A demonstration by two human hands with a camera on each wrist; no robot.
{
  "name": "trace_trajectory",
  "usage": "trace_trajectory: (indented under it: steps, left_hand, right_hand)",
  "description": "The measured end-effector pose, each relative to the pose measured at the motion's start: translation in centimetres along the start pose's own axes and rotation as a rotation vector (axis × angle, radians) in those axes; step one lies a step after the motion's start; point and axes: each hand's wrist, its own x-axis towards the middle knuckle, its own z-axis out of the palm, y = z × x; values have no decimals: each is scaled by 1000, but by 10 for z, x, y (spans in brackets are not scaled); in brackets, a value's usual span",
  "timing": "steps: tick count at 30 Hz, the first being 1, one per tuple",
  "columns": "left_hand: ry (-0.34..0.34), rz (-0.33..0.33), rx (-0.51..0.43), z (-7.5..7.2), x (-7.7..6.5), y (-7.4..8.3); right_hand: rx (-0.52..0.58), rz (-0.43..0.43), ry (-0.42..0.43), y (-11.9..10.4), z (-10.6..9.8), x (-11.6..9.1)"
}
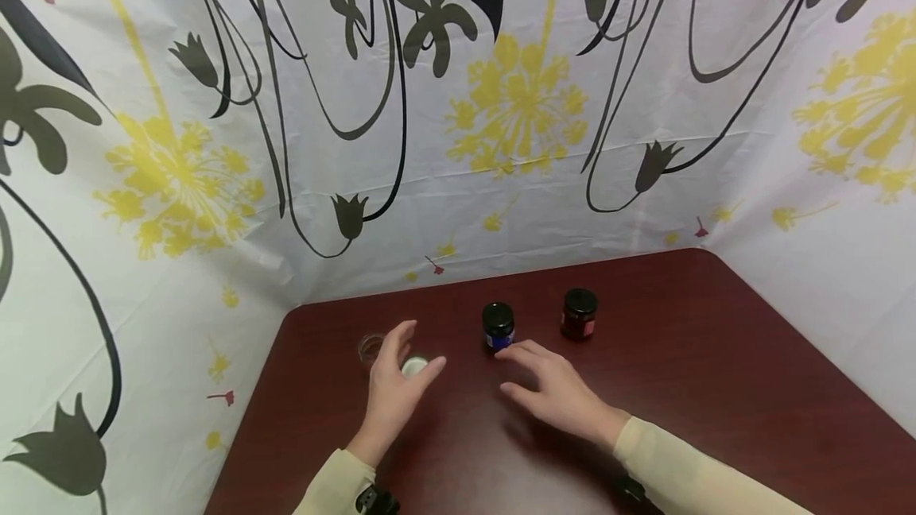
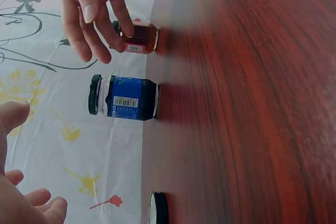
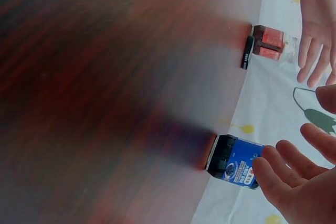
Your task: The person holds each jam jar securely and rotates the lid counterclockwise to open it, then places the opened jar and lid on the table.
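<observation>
Blue-label jar [image 1: 498, 327] upright nr far edge of table, blk cap [image 2: 95, 94] on. R hand [image 1: 561, 397] just this side of it & a bit right: fingers loosely bent, thumb apart, holding nothing; L-wrist view shows a gap to jar, so no contact AFAICT. L hand [image 1: 392, 392] also holds nothing, thumb & fingers spread, nr loose lid [image 1: 413, 368] (white inside up) & red-label jar [image 3: 270, 43], which looks uncapped. Step in hand reads as R hand approaching blue jar, IMO. To do it well: come in low from the side, thumb one side, fingers opp., close on body below cap w/ even contact so glass doesn't skid or tip on smooth tabletop [image 1: 716, 388]. Keep it vertical. L hand should avoid brushing loose lid; could brace jar's other side if req'd. Mind the capped dark-red jar [image 1: 579, 314] to the right too, easy to clip w/ R knuckles. Patterned cloth [image 1: 572, 229] hangs behind table.
</observation>
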Motion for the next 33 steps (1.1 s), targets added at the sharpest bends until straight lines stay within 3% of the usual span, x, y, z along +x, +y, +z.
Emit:
trace_trajectory:
  steps: [11, 16, 23, 28, 33]
  left_hand:
    - [-43, -25, -30, 15, 4, 1]
    - [-55, -5, -27, 22, 4, 3]
    - [-74, -40, -77, 30, 5, 4]
    - [-71, -20, -130, 37, 7, 2]
    - [-78, -35, -127, 41, 9, 0]
  right_hand:
    - [-16, 26, 16, 8, -4, -11]
    - [-1, 19, 19, 9, -5, -13]
    - [7, 5, 30, 10, -6, -15]
    - [24, 6, 41, 11, -8, -17]
    - [33, 9, 41, 12, -9, -18]
